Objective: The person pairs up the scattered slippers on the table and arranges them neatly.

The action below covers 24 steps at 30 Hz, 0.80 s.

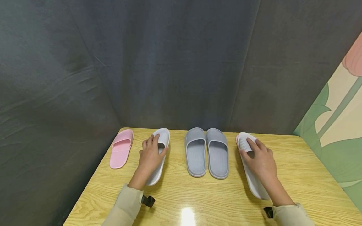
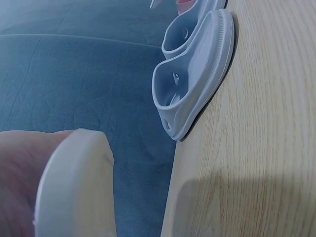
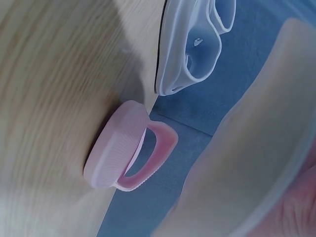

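My left hand [image 1: 150,155] grips a white slipper [image 1: 164,136] by its strap, thumb on the right side and fingers over the left. In the left wrist view that slipper's sole [image 2: 74,187] is lifted off the table. On the right, my right hand [image 1: 261,158] grips a second white slipper [image 1: 255,185] around the strap. It is held above a pink slipper, whose edge [image 1: 237,141] peeks out at its upper left. The right wrist view shows this pink slipper [image 3: 118,148] standing on the table under the raised white sole [image 3: 256,133].
Two grey slippers [image 1: 195,157] lie side by side between the hands, toes toward the back. Another pink slipper [image 1: 120,155] lies at the table's left edge. A dark curtain [image 1: 181,62] hangs behind the wooden table [image 1: 175,194], and a painted wall [image 1: 339,125] stands at right.
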{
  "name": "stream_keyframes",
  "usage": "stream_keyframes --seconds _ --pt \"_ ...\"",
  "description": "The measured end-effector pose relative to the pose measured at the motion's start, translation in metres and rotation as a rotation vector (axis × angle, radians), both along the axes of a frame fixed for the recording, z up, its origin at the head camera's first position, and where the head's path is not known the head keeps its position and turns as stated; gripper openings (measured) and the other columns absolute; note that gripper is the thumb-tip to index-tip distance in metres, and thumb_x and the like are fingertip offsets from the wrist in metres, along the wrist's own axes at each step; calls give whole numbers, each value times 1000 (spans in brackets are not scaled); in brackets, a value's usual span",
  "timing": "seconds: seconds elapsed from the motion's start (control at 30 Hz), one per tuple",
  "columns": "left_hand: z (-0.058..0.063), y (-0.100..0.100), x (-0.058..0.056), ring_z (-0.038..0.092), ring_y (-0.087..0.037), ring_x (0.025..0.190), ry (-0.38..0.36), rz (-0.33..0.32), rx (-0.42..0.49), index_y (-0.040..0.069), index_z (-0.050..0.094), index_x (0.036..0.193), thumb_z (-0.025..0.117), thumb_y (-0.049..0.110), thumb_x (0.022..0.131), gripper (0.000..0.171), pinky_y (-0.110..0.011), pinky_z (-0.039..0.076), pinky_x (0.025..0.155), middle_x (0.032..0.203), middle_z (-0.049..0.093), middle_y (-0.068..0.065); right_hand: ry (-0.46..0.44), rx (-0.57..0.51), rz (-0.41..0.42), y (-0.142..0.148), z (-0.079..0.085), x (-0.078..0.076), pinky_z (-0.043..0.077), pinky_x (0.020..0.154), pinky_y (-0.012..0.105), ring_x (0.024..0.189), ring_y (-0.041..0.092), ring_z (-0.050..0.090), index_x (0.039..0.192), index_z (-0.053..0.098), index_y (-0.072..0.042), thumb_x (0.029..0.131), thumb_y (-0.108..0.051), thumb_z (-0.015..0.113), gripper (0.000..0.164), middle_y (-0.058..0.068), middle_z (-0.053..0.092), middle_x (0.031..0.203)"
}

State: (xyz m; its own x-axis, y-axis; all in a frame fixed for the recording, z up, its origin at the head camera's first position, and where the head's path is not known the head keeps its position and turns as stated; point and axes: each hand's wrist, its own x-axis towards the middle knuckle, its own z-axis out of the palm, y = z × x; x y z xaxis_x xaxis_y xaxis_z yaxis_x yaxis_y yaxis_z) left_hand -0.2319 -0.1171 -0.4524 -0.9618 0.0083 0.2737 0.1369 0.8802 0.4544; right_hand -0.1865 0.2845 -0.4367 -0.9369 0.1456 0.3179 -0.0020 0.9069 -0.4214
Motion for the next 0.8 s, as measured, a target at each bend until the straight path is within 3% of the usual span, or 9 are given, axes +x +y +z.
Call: stream_keyframes --seconds 0.8 --pt "0 8 5 36 -45 138 0 -9 -4 12 39 153 66 47 96 72 -65 45 89 155 38 -23 23 -21 36 -14 1 1 38 92 74 123 65 40 146 51 -5 95 -41 67 64 34 40 149"
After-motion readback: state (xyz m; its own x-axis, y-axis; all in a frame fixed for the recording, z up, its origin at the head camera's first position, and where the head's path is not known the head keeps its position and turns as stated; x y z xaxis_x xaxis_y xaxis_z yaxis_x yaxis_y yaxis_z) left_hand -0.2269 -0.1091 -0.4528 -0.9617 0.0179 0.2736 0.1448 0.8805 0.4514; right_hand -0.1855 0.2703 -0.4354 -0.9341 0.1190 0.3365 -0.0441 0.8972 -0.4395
